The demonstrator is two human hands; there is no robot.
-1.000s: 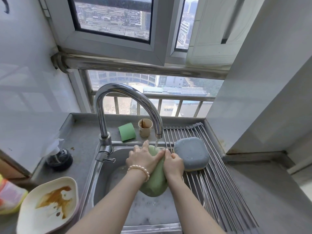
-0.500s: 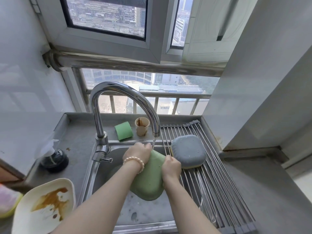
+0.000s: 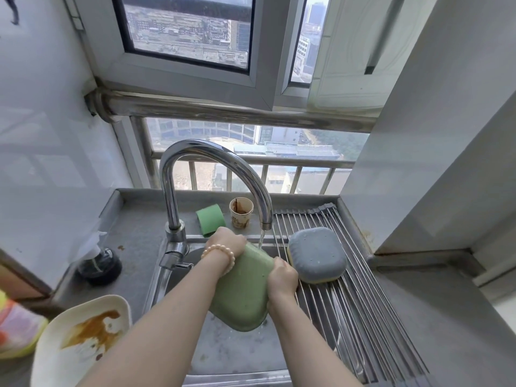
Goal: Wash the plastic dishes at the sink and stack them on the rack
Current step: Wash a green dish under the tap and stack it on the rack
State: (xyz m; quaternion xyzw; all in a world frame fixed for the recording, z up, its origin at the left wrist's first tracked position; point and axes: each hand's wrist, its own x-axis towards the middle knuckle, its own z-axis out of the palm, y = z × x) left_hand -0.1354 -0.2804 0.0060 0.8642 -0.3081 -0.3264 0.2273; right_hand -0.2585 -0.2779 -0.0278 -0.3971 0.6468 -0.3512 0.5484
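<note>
Two hands' grip on green dish edges, left hand, right hand, over sink

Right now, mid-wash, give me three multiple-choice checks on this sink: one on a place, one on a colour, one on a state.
1. Where does the grey dish sit?
A. on the rack
B. in the sink
C. on the window ledge

2. What colour is the dish held in both hands?
A. white
B. green
C. blue

3. What is the state of the tap?
A. off
B. hidden
C. running

Answers:
1 A, the grey dish lies upside down on the rack bars, right of the sink.
2 B, the left hand and the right hand grip a green dish.
3 C, a thin stream falls from the spout onto the green dish's top edge.
</note>
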